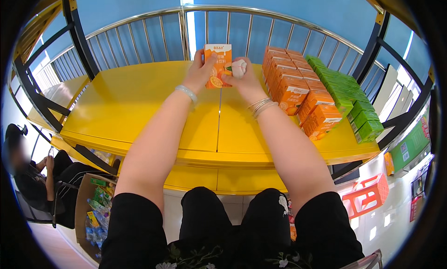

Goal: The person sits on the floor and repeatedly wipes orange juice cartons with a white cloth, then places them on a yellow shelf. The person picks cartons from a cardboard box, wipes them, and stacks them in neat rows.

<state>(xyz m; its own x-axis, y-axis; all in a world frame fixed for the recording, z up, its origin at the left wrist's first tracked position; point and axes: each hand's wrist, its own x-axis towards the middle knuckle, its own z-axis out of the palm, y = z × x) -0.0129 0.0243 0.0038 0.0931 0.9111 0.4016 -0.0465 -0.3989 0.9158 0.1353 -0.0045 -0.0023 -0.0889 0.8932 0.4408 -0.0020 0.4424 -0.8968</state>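
Note:
An orange and white drink carton (219, 68) is held up in front of me, its printed front turned my way. My left hand (202, 69) grips it along the left side, thumb across the front. In my right hand (247, 79) is a crumpled white cloth or tissue (239, 68), pinched against the carton's right side, with the thumb low on the front. Both hands are above the yellow shelf (139, 105). To the right stand rows of similar orange drink cartons (291, 94), and beyond them rows of green cartons (335, 82).
Dark metal posts (80, 38) frame the shelf, with a steel railing (241, 10) behind. A cardboard box (82, 206) of plastic bottles stands lower left, beside a seated person (38, 178). A red plastic stool (366, 195) is on the floor at right.

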